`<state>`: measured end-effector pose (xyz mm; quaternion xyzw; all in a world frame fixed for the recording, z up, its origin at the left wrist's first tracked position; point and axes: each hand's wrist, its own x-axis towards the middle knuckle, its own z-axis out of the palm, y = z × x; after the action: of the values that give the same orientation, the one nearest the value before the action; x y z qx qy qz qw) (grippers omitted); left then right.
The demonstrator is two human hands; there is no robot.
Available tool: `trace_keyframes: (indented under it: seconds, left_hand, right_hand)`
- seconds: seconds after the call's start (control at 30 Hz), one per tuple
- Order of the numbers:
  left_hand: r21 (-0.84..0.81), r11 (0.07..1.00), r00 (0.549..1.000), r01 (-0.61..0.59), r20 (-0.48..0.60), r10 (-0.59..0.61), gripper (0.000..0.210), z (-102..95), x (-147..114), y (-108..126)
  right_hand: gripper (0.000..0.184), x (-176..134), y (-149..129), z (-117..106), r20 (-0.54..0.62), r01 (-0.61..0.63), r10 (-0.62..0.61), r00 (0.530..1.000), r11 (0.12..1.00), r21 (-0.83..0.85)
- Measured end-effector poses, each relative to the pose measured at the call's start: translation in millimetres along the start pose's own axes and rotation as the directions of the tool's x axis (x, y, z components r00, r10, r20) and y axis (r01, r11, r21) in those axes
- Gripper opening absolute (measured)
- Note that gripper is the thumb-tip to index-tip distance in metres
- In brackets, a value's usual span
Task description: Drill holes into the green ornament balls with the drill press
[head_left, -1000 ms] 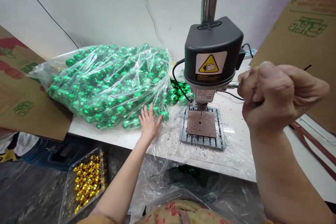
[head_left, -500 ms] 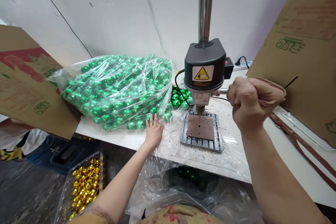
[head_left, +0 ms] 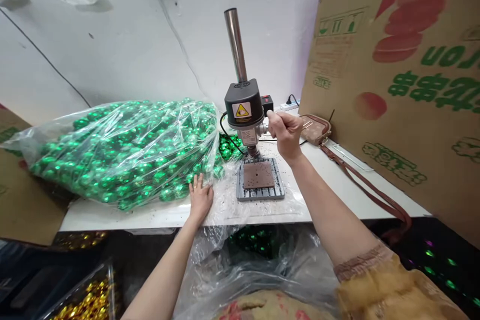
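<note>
Beside the bench drill press (head_left: pixel 243 101), my right hand (head_left: pixel 287 135) is closed in a fist around its feed handle, which is mostly hidden by the fingers. Under the chuck lies a square brown board (head_left: pixel 255 180) with a small dark hole, on the grooved metal base (head_left: pixel 278 191) strewn with dark shavings. My left hand (head_left: pixel 201 202) rests flat with spread fingers near the table's front edge. Its fingertips touch or nearly touch a big clear plastic bag (head_left: pixel 123 155) full of shiny green balls.
A brown shoulder bag (head_left: pixel 317 130) with a strap lies right of the drill press. Large cardboard boxes (head_left: pixel 375 125) stand at right and left. Below the table are a clear bin of gold balls (head_left: pixel 88 305) and plastic with green balls (head_left: pixel 255 240).
My view has swung to the right and tilted, showing more of the right-hand box and the shoulder bag. My right hand still grips the handle; my left hand stays by the green-ball bag.
</note>
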<state>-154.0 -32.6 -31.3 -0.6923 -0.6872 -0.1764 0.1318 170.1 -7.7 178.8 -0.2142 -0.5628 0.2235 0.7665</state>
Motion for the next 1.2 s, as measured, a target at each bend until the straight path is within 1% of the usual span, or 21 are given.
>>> trace_keyframes:
  seconds: [0.13,0.27,0.47,0.63,0.73,0.87,1.0,1.2]
  left_hand:
    - [0.003,1.000,1.000,-0.011,0.000,0.011,0.030,1.8,2.2,-1.2]
    - [-0.027,1.000,1.000,0.012,0.002,-0.012,0.033,1.9,4.2,0.1]
    - [-0.090,0.995,0.999,0.034,0.013,-0.033,0.038,-2.6,4.0,3.9]
    - [-0.103,0.994,0.999,0.033,0.014,-0.032,0.040,-4.6,3.3,3.8]
    - [-0.116,0.993,0.999,0.036,0.019,-0.034,0.042,-3.9,2.9,2.0]
    - [-0.130,0.991,0.999,0.038,0.015,-0.036,0.041,-4.5,2.4,1.1]
    - [-0.131,0.991,1.000,0.021,-0.007,-0.023,0.036,-6.6,0.4,1.8]
    - [-0.138,0.990,1.000,0.006,-0.026,-0.009,0.035,-7.6,-2.9,1.3]
  right_hand:
    - [0.061,0.7,-1.4,0.1,-0.009,-0.024,0.024,1.000,0.999,-0.040]
    - [0.061,3.7,1.2,-1.4,0.008,-0.052,0.053,0.999,0.996,-0.075]
    - [0.061,8.2,7.5,-1.3,0.020,-0.066,0.067,0.998,0.995,-0.072]
    - [0.061,11.3,9.9,-1.1,0.008,-0.079,0.080,0.997,0.994,-0.070]
    - [0.056,12.7,12.8,-1.6,-0.001,-0.109,0.110,0.994,0.990,-0.086]
    - [0.034,14.5,19.5,-1.8,-0.009,-0.174,0.174,0.985,0.978,-0.114]
    - [0.044,15.1,24.7,-2.0,-0.014,-0.231,0.231,0.973,0.965,-0.121]
    - [0.045,12.8,28.6,-3.4,-0.033,-0.273,0.271,0.962,0.957,-0.098]
